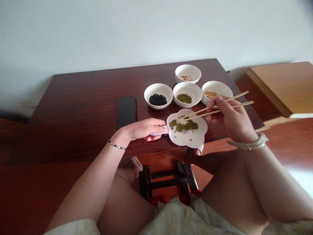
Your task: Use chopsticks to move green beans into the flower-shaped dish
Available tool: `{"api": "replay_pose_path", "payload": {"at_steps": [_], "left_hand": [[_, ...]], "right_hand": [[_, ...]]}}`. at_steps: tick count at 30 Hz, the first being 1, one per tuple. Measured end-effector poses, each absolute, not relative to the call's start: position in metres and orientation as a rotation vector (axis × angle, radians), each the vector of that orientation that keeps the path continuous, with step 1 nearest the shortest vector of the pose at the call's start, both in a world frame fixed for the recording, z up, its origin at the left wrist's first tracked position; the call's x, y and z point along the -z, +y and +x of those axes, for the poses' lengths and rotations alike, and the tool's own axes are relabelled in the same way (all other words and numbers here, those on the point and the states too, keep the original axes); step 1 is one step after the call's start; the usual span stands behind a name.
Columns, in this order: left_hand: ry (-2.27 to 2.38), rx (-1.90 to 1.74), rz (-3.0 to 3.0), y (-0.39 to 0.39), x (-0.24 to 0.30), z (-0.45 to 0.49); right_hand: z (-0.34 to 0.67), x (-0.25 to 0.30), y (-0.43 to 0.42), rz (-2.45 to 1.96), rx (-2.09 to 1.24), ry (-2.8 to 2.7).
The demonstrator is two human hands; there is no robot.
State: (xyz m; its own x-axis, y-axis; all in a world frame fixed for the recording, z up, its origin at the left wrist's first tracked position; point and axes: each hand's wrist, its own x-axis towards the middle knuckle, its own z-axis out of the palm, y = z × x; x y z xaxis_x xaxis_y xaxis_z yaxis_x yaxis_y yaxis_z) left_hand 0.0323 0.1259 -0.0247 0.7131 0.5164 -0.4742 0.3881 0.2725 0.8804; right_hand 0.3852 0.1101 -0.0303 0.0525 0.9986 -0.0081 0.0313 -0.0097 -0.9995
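My left hand is closed round the handle of a white flower-shaped plate with a lilac rim. Green mung beans lie spread over the plate's upper and left part. In my right hand is a pair of wooden chopsticks, their tips down among those beans; whether a bean is pinched between them is too small to tell. Just behind the plate stands a white bowl of more green beans. A bowl of yellowish beans is partly hidden by my right hand.
On the dark wooden table are also a bowl of black beans and, farthest back, a bowl with some reddish and pale pieces. A black phone lies to the left. Beyond the right edge is a lighter wooden surface.
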Motion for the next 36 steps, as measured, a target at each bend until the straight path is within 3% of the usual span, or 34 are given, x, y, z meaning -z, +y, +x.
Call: {"api": "replay_pose_path", "payload": {"at_steps": [36], "left_hand": [[0.94,-0.137,1.28,0.1227,0.0219,0.0346]], "right_hand": [[0.3819,0.0271,0.106,-1.261,-1.195,-1.176]]}}
